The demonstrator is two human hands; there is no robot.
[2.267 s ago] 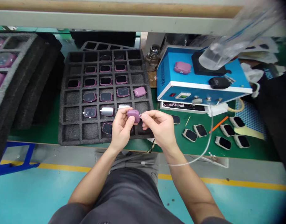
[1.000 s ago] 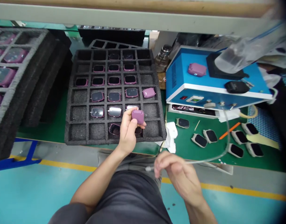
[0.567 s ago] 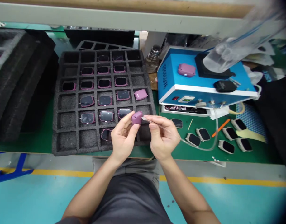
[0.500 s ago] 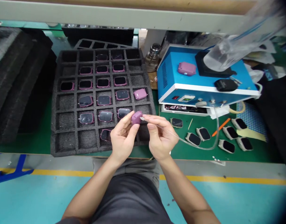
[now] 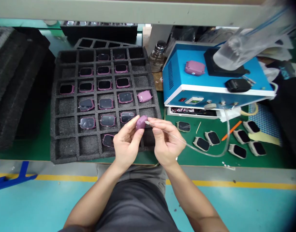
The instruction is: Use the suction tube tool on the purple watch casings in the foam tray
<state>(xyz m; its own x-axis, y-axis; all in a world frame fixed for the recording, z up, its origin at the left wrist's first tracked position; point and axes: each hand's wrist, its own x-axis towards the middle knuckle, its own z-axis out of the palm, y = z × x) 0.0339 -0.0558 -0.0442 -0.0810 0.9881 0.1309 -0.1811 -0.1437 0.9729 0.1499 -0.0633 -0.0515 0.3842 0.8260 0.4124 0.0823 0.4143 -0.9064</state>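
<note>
My left hand [image 5: 126, 143] grips a small purple watch case [image 5: 141, 123] between thumb and fingers, above the lower right of a black foam tray [image 5: 88, 145]. My right hand [image 5: 166, 140] pinches a thin clear tube [image 5: 186, 144] near its metal tip. That tip touches or nearly touches the case's right side, and the exact contact is hidden. Several watch bodies with pink rims and dark or shiny faces sit in the tray's cells, and a purple case [image 5: 144, 96] lies closest to my hands on the upper right.
A blue bench machine [image 5: 186, 93] stands to the right, carrying a purple case [image 5: 194, 68] and a black device [image 5: 238, 85]. Several watch bodies [image 5: 201, 144] and an orange pen [image 5: 231, 130] lie on the green mat. A glass bottle [image 5: 157, 58] stands behind.
My right hand has risen from near my lap and brought the tube's tip to the case. My left hand keeps hold of the case, now tilted slightly. The view has shifted a little.
</note>
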